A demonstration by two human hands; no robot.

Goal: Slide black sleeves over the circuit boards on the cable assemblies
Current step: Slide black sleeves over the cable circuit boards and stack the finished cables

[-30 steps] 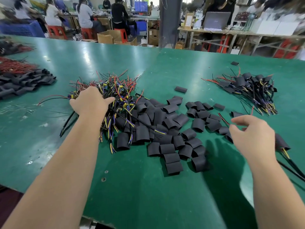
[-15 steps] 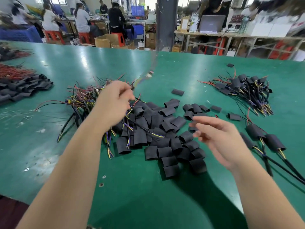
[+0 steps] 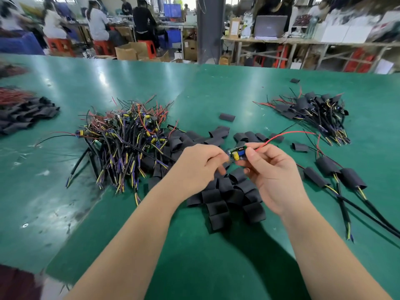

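And there you had it: your right grip (image 3: 272, 169) pinched the board (image 3: 237, 153), thumb and fingers closed on its right end, holding it up off the surface (image 3: 194, 256). The board lay with its long axis running left to right between your hands, the right end tipped a touch higher. Its red wire (image 3: 287, 135) arced away up and to the right past your thumb.

Your left grip (image 3: 201, 165) was curled in at the board's left end, fingertips right up by it. Blur hid whether it pinched the board, a lead or nothing, so I couldn't tell.

Here was the relation that mattered: the loose sleeves (image 3: 218, 208) lay on the surface straight below both hands, the closest just under your right fingers. By my reckoning the left grip was the likelier one to drop for a sleeve. The sleeve would have to meet the board end-on, along that left-right axis.

Bare cables (image 3: 125, 139) sat heaped to your left. Three sleeved cables (image 3: 328, 166) lay just to your right, with a finished pile (image 3: 313, 109) farther off on that side. Plenty left to do, I judged.

As for writing, there was none I could read on the board or the sleeves.
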